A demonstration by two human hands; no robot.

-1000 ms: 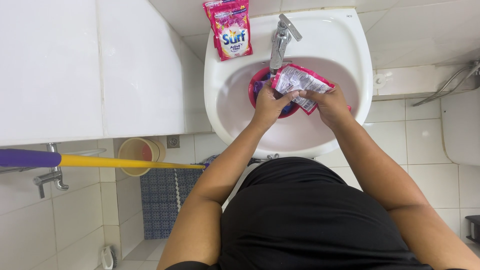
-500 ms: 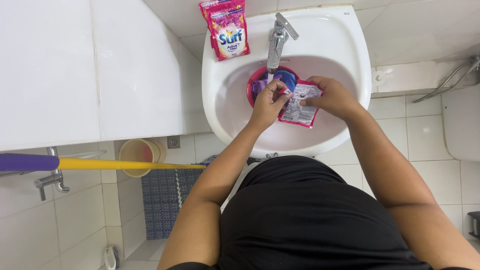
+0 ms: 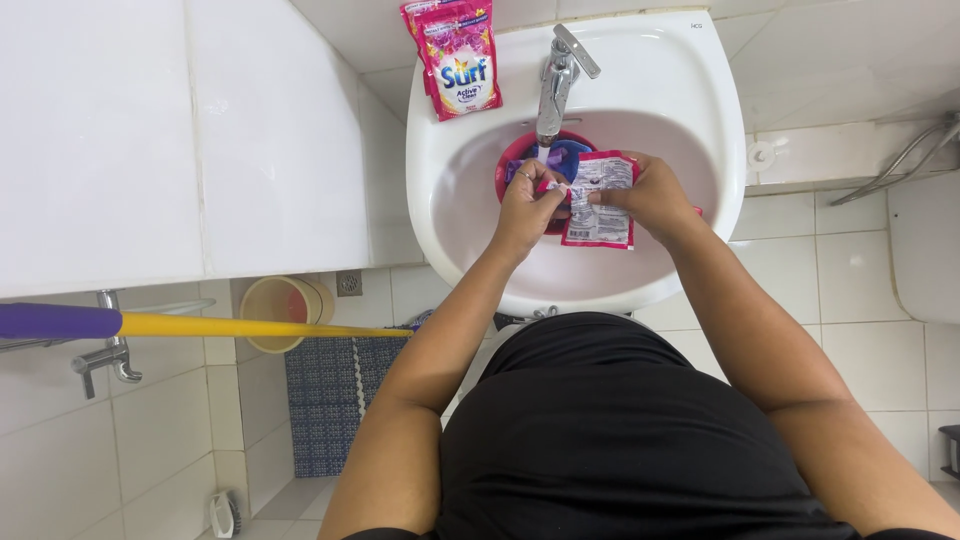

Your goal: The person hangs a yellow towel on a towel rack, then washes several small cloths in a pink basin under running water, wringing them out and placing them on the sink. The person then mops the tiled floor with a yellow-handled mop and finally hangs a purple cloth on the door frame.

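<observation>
Over a white wash basin (image 3: pixel 450 200), both my hands hold a small pink and white detergent sachet (image 3: pixel 600 205). My left hand (image 3: pixel 527 205) pinches its top left corner, and my right hand (image 3: pixel 650 195) grips its right side. Under the sachet sits a pink bowl (image 3: pixel 512 160) with blue and purple cloth (image 3: pixel 565 156) in it. A chrome tap (image 3: pixel 560 75) stands above the bowl with a thin stream of water falling from it.
A strip of pink detergent sachets (image 3: pixel 455 55) lies on the basin's rim at the back left. A yellow and purple mop handle (image 3: pixel 200 324) crosses the left side. A yellow bucket (image 3: pixel 285 305) and a blue patterned mat (image 3: pixel 325 400) are on the tiled floor.
The sachet has turned from lying tilted over the bowl to hanging upright between both hands. My hands have shifted slightly toward me.
</observation>
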